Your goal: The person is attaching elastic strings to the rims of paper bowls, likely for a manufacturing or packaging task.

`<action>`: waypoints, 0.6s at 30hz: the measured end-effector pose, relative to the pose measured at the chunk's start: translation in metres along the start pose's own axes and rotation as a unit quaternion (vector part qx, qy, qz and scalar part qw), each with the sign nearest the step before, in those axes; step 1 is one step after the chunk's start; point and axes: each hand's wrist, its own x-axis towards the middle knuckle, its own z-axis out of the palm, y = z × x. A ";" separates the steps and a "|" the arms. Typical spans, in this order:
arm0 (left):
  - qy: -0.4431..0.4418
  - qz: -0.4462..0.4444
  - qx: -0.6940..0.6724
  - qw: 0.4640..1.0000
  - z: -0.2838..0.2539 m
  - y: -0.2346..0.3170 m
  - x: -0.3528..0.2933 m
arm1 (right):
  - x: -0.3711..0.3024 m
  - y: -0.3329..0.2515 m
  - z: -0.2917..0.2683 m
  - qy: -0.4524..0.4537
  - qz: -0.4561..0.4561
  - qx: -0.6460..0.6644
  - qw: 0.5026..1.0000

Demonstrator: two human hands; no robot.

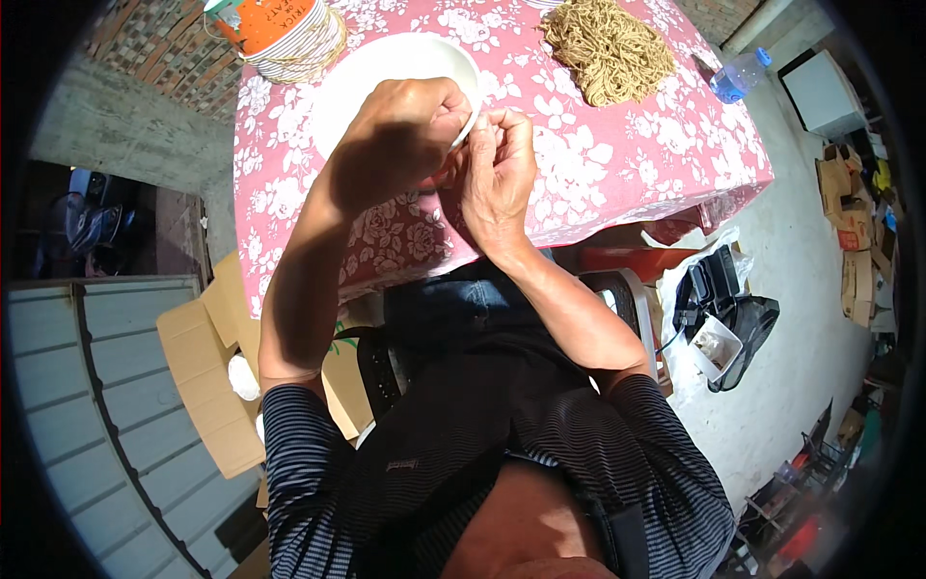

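Note:
My left hand (410, 121) is curled closed over the right part of a round white basin (386, 60). Close against it, my right hand (502, 179) has its thumb and fingers pinched together by the basin's right rim. The fingertips of both hands meet there, and whatever lies between them is too small or hidden to make out. A heap of tan cord (608, 53) lies on the table to the right of my hands. To the far left stands an orange bucket (270, 27) with pale cord wound round its lower part.
A pink tablecloth with white flowers (569, 159) covers the table. Near its right corner is a clear bottle with a blue cap (738, 77). Flattened cardboard (207, 376) is at my left. At my right, a white container (716, 347) and black plastic things (719, 285) lie low down.

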 end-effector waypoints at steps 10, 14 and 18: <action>-0.028 -0.134 -0.136 0.981 -0.015 -0.009 -0.002 | 0.005 -0.011 -0.004 -0.070 0.086 0.038 0.993; -0.039 -0.183 -0.165 0.969 -0.021 -0.020 -0.004 | 0.009 -0.015 -0.007 -0.105 0.103 0.013 0.989; -0.010 -0.132 -0.227 0.965 -0.025 -0.024 -0.009 | 0.014 -0.020 -0.010 -0.131 0.050 0.021 0.990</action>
